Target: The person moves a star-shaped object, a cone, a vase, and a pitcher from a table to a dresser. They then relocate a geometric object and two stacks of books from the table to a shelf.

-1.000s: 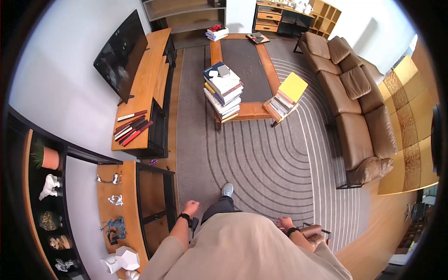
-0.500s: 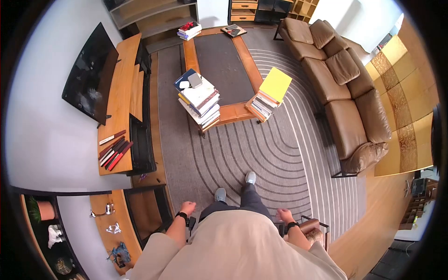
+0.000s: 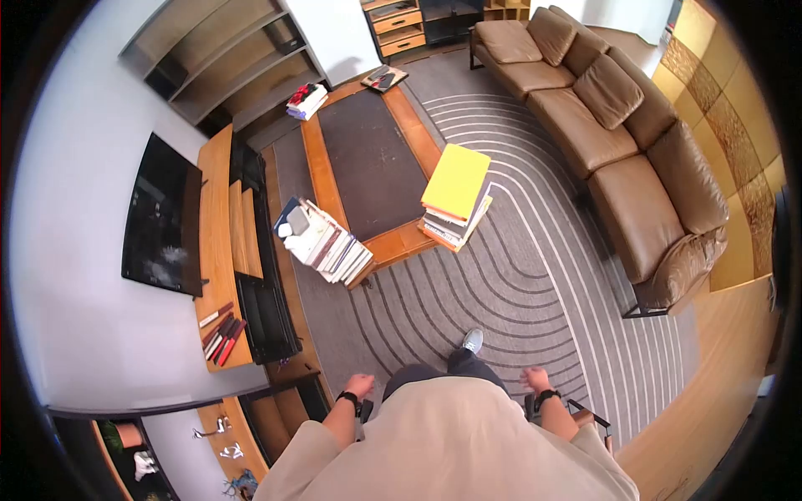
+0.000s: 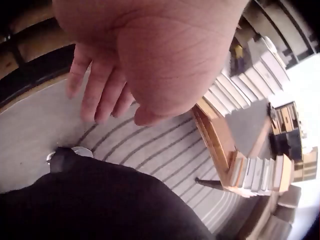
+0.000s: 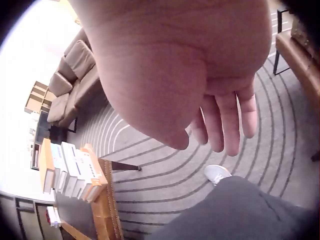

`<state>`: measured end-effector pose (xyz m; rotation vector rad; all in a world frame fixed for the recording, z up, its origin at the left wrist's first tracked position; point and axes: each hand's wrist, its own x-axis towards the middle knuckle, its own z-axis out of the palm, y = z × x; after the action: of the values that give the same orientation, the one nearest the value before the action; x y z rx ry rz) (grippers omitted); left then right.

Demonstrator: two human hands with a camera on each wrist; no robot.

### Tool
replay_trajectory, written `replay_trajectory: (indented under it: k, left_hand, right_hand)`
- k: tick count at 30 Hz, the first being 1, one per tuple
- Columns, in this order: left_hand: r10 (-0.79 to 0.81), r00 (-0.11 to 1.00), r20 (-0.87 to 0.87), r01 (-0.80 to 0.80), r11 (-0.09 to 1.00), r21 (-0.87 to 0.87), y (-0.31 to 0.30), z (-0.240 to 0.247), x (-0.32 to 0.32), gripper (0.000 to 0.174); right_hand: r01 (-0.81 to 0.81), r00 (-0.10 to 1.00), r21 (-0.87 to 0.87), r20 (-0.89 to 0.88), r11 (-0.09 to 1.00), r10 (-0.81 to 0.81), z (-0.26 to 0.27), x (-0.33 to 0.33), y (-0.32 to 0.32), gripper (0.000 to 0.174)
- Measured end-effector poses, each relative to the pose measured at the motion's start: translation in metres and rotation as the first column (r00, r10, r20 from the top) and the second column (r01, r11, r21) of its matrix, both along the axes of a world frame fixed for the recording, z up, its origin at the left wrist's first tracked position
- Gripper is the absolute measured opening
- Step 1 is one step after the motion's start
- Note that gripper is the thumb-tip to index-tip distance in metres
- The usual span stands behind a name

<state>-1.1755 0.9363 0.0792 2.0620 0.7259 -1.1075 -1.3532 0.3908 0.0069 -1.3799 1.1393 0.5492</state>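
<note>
My left hand (image 3: 360,385) hangs beside my left hip, and the left wrist view shows its fingers (image 4: 101,95) loosely relaxed around nothing. On the other side, my right hand (image 3: 535,380) hangs by the right hip; its fingers (image 5: 227,122) dangle loosely in the right wrist view, holding nothing. Ahead of me stands a coffee table (image 3: 401,244) with a dark top and orange-brown wooden edge. A tall stack of books (image 3: 330,250) sits on its near left corner, a white and a grey object on top. A second stack, topped by a yellow book (image 3: 457,179), occupies the near right corner.
Along the left wall runs a TV cabinet (image 3: 219,288) with several dark and red bars (image 3: 224,338). A brown leather sofa (image 3: 593,138) lines the right side. A small chair (image 3: 589,416) stands close behind my right hand. Striped carpet (image 3: 518,301) covers the floor.
I have stepped forward and my view has turned to the right, so the coffee table appears nearer and tilted. Both hands still hang at my sides.
</note>
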Motion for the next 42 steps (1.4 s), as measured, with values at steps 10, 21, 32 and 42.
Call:
replay_trajectory:
  k: [10, 21, 32, 42]
  left_hand:
    - [-0.34, 0.835, 0.432, 0.381, 0.925, -0.008, -0.211, 0.065, 0.161, 0.029]
    - [-0.302, 0.77, 0.561, 0.416, 0.906, -0.083, -0.393, 0.066, 0.348, 0.024]
    - [-0.245, 0.8, 0.548, 0.275, 0.961, 0.029, -0.477, -0.034, 0.477, 0.027]
    - [0.129, 0.91, 0.395, -0.122, 0.992, -0.044, -0.497, -0.027, 0.471, 0.025]
  right_hand:
    - [0.12, 0.991, -0.031, 0.056, 0.992, -0.118, 0.026, 0.081, -0.117, 0.024]
    - [0.329, 0.93, 0.076, -0.199, 0.941, -0.309, 0.012, 0.083, -0.203, 0.025]
    - [0.348, 0.937, -0.115, 0.067, 0.93, -0.342, 0.076, 0.277, -0.376, 0.024]
    - [0.198, 0.979, -0.027, -0.043, 0.98, -0.199, 0.045, 0.36, -0.514, 0.026]
